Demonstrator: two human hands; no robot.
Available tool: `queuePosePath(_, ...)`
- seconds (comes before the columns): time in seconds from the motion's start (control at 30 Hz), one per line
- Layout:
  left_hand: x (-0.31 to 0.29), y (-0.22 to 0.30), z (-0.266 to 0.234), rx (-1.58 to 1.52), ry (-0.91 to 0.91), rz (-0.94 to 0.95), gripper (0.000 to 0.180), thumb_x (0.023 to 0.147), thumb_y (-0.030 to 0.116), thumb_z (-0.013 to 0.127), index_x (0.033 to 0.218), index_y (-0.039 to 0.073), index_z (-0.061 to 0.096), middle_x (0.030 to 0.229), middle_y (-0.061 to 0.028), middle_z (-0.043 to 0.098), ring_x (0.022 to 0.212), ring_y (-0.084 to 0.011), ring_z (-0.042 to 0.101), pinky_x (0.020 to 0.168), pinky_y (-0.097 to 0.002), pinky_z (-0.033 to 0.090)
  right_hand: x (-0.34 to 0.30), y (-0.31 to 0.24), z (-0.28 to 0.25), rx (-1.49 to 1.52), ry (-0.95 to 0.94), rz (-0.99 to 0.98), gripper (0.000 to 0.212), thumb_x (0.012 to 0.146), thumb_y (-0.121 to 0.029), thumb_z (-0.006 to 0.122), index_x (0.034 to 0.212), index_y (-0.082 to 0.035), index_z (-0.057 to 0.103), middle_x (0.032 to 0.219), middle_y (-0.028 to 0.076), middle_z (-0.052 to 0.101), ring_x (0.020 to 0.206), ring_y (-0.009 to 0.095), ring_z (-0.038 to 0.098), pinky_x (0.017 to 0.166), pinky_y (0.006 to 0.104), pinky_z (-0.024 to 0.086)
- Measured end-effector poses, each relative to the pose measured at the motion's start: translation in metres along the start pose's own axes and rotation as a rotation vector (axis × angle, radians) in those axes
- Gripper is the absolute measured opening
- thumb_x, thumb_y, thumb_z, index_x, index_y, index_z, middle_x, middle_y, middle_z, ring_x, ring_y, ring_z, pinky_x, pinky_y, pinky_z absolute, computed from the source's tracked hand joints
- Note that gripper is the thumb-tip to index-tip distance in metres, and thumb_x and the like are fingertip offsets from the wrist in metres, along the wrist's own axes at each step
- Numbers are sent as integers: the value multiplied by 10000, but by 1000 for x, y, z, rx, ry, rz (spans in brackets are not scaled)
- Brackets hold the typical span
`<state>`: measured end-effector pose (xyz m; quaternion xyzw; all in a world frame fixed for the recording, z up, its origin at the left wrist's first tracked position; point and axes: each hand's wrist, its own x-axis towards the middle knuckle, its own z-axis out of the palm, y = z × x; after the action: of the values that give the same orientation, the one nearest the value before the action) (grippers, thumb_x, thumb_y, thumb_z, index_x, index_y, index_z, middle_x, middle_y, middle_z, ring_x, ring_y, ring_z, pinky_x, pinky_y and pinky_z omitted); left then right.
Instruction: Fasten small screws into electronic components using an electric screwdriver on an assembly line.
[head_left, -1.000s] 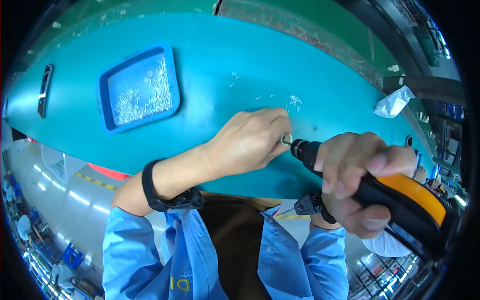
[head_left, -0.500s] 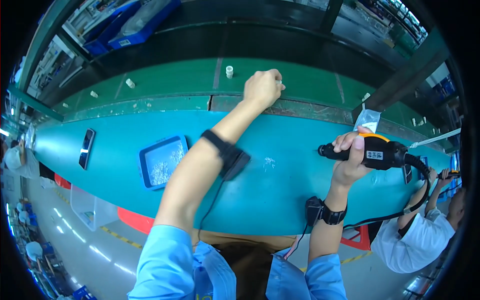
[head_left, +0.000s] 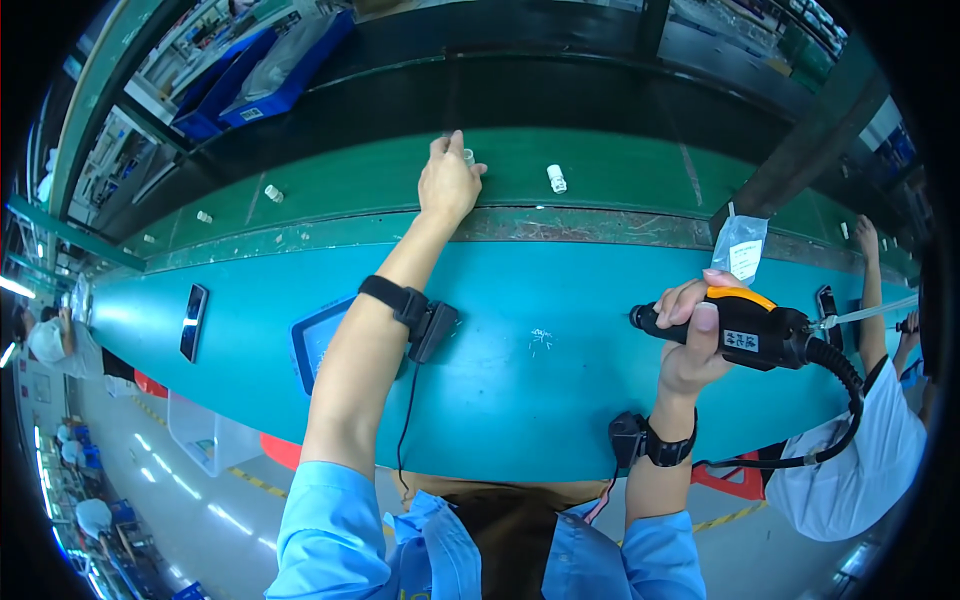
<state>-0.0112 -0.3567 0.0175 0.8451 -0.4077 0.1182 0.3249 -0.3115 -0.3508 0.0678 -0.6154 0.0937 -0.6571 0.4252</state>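
My left hand [head_left: 449,186] reaches over the green conveyor belt, with thumb and fingers around a small white cylindrical part [head_left: 468,157]; the hand hides its lower portion. Just right of it, a similar white part [head_left: 556,178] rests on the belt, slightly tilted. In my right hand [head_left: 693,335] is a black and orange electric screwdriver [head_left: 750,330], held over the blue-green table with its tip toward the left. Beneath and between my arms, a small scatter of tiny whitish pieces [head_left: 541,341] lies on the table.
A blue tray [head_left: 300,345] sits partly behind my left forearm. A phone [head_left: 194,322] lies at the left. A plastic bag [head_left: 741,245] hangs by the dark post. More white parts [head_left: 274,193] stand along the belt. A co-worker's arm [head_left: 872,290] reaches in at the right.
My left hand has moved left from one white part, now released on the belt, to another. My right hand still holds the screwdriver. A co-worker's arm now reaches toward the belt.
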Motion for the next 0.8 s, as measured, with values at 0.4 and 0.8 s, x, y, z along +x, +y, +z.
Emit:
queuePosePath(0.4,15,-11,32,-199,-230,-122,252,757,39,629,1008,38,657,888,-200,672,862,-343,652,804,-410,517,-10,-3,6,-15,12,119,346,898,-223,589,1102,21,453,657,43,498,543,125,485,549,284,444)
queuePosePath(0.8,-131,72,-122,-530,-564,208,212,777,-6,660,987,-12,641,818,-135,676,705,-166,666,637,-306,526,-10,-4,12,154,36,187,310,894,-203,561,1095,15,473,653,49,503,532,138,489,549,306,453)
